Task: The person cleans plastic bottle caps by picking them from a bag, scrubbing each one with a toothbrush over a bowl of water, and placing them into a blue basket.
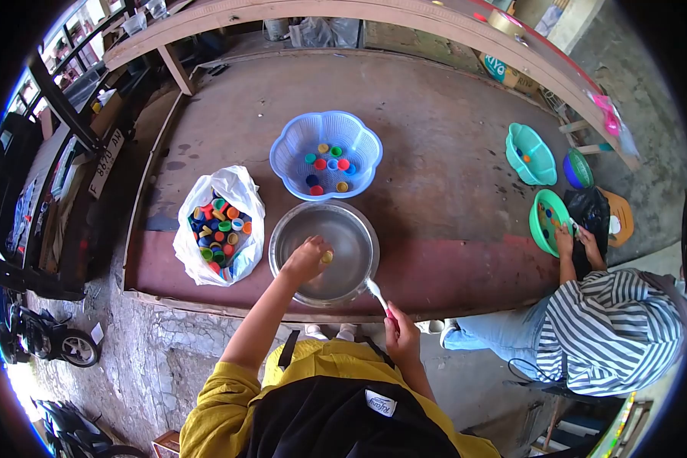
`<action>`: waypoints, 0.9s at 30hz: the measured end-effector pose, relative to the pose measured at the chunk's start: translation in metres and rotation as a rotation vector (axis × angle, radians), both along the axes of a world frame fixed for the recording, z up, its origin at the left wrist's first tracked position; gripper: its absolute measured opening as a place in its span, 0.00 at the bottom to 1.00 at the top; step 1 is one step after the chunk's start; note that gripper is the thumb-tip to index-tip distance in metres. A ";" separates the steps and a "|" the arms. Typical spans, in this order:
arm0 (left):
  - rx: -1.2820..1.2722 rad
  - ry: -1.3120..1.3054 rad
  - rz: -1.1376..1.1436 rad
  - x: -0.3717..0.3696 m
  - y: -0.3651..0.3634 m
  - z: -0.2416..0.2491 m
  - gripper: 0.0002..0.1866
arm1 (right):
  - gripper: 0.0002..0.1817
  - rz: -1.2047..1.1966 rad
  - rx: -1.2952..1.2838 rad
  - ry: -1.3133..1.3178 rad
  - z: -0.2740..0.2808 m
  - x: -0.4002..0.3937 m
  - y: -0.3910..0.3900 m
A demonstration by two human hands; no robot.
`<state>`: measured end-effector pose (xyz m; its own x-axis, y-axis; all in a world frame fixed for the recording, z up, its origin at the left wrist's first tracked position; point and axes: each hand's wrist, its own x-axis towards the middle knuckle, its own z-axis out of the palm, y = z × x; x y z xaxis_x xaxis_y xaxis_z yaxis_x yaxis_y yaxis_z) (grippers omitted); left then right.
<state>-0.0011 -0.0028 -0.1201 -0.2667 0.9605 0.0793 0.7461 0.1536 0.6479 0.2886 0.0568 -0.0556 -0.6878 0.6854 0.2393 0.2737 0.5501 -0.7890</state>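
My left hand (304, 261) is closed around a yellow bottle cap (327, 257), held over the metal basin (282, 284) in front of me. The basin seems to hold clear water. In my right hand (403, 340) is a toothbrush (378, 296) with a white head and a reddish handle, its head by the basin's right rim. Beyond the basin stands a blue plastic basket (286, 156) with several coloured caps lying in it. To the left, a white plastic bag (249, 187) is open and filled with many coloured caps.
At the right, a person in a striped shirt (611, 328) works over a green basin (537, 237). Near them are a teal basket (520, 141), a purple-and-green bowl (578, 169) and a black bag (586, 206). A wooden rail (267, 14) spans the table's far side.
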 end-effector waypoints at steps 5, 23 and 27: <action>-0.019 0.048 -0.005 -0.001 0.002 -0.002 0.15 | 0.16 -0.037 0.012 0.017 -0.002 0.013 -0.006; 0.199 -0.167 0.112 0.009 0.000 0.060 0.22 | 0.17 0.066 -0.021 0.043 0.002 0.011 -0.006; 0.231 -0.093 0.149 0.012 -0.001 0.096 0.21 | 0.17 0.076 -0.036 0.049 0.006 0.006 -0.006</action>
